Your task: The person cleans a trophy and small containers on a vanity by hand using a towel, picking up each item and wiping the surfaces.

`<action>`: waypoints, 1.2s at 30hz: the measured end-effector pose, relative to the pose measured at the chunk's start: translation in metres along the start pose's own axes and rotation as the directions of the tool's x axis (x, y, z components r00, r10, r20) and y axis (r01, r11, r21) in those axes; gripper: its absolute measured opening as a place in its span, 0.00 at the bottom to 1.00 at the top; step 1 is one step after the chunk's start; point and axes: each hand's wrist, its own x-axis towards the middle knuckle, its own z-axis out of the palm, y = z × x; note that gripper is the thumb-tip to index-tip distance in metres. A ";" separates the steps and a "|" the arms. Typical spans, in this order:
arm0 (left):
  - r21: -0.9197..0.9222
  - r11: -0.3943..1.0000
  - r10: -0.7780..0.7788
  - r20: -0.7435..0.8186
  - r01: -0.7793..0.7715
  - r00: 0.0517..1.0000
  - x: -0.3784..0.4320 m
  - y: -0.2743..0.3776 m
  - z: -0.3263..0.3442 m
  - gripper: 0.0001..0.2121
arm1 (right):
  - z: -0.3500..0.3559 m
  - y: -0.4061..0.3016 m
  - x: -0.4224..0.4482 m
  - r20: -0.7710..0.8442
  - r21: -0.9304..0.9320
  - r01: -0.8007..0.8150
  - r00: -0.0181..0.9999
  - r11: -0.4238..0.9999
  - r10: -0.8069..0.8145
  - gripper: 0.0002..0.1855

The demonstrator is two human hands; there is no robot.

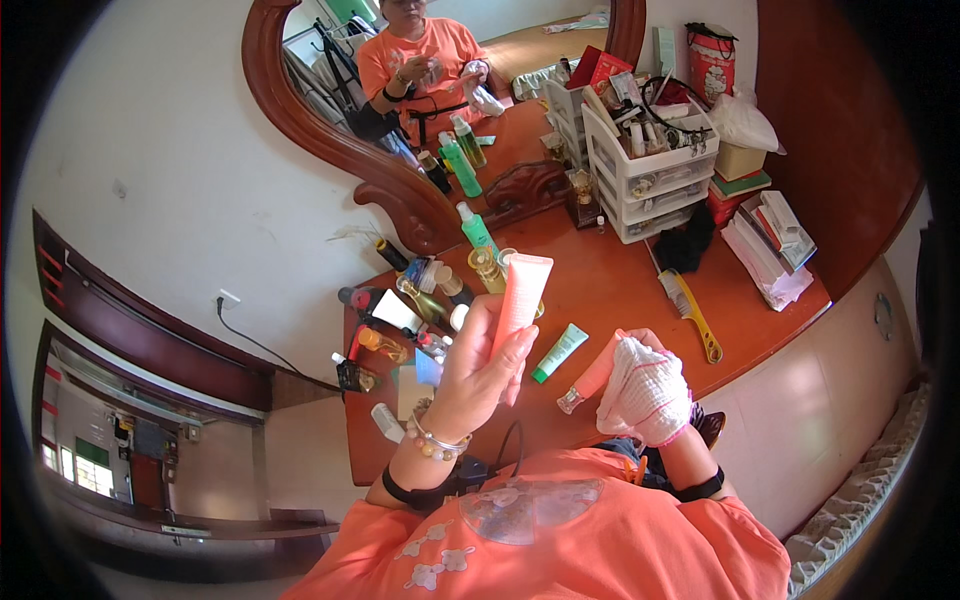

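A pink squeeze tube (525, 292) stands upright in my left hand (484, 367), gripped between thumb and fingers above the dressing table (600, 277). My right hand (649, 382) is mostly covered by a white cloth with pink stripes (645, 390). It also holds a second pink tube (600, 369), whose clear cap points down to the left. Between the two hands a small green tube (560, 354) lies on the tabletop. Bottles crowd the table left of my left hand, among them a green spray bottle (477, 227) and an orange bottle (382, 343).
A white drawer organizer (652, 176), filled on top with cosmetics, stands by the wooden-framed mirror (262, 82). A yellow hairbrush (694, 315), a black cloth (686, 236) and stacked papers and boxes (765, 259) lie at the right. A glass trophy-like ornament (583, 196) stands beside the organizer.
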 end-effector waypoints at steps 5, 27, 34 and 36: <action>0.012 1.000 0.005 0.004 -0.005 1.000 -0.001 0.000 0.000 0.11 | 0.001 0.002 -0.001 -0.010 0.013 -0.047 0.999 0.999 0.047 0.16; 0.001 1.000 -0.020 0.007 0.020 1.000 -0.002 -0.004 -0.004 0.11 | -0.002 0.015 -0.001 0.049 -0.124 0.132 0.991 0.983 -0.127 0.11; -0.306 0.918 -0.225 0.121 0.252 0.967 0.018 -0.033 -0.011 0.18 | -0.008 -0.002 -0.001 0.017 -0.207 0.249 0.968 0.946 -0.251 0.10; -0.163 0.942 -0.274 0.134 0.294 0.952 0.023 -0.044 -0.006 0.23 | -0.013 -0.016 0.000 0.035 -0.329 0.339 0.937 0.881 -0.347 0.10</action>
